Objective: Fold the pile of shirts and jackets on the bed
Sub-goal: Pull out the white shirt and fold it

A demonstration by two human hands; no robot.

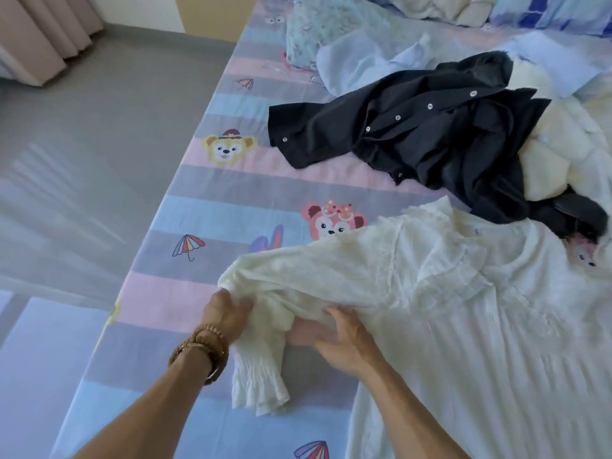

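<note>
**Both hands on the white blouse sleeve, near edge of bed**

Left hand (225, 314): fingers curled over a bunched fold of the sleeve (298, 279), clamped on the cloth. Beaded bracelet (202, 351) wrapped round that wrist.

Right hand (337, 339): just beside the left, thumb on top of the sleeve fabric, fingers tucked under it, so it grips the same sleeve from below. Fingertips hidden by cloth.

Sleeve cuff (258, 382) hangs down between the two forearms and lies crumpled on the sheet.

White blouse (480, 326) (thin, crinkled, semi-sheer): body spread flat over the right part of the bed, running off the bottom and right of the view. Collar area sits up near the dark garment.

Black shirt (430, 134): unfolded heap beyond the blouse, snap buttons showing in a row, touching the blouse at its far edge.

Cream fleece garment (563, 154): piled against the black shirt on the right, partly over it.

Light blue shirt (364, 61): crumpled behind the black one, farther up the bed.

Bed sheet (205, 213): pastel stripes with cartoon bear and umbrella prints, holds all of the above. Patterned pillows (324, 24) at the far end.

Grey floor (99, 127) left of the bed, pink curtain (46, 31) top left corner.
</note>
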